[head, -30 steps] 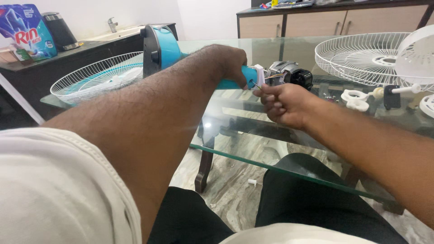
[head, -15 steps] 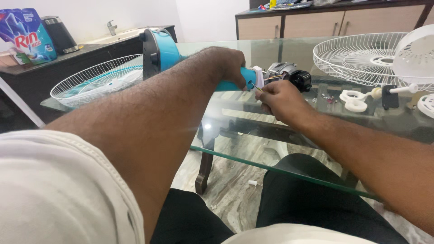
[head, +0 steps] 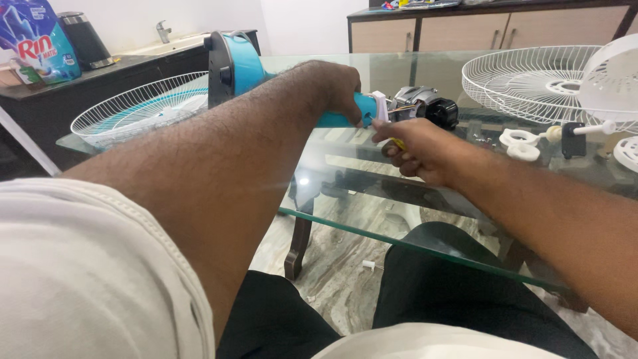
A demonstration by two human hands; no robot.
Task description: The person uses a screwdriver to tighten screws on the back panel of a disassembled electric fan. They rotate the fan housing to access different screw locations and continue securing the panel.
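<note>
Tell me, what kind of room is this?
Probably a room in a home, near the kitchen. A glass table stands in front, a counter with a sink tap and a kettle runs along the wall, and wooden cupboards sit behind. Fan parts like a wire guard cover the table.

Person seen from above: a short, off-white sleeve of woven fabric (head: 86, 266) with a stitched hem covers the left shoulder; both forearms are bare and hairy. The left hand (head: 339, 90) and right hand (head: 415, 149) wear no gloves, rings or watch. Black trousers (head: 438, 292) cover both thighs.
</note>
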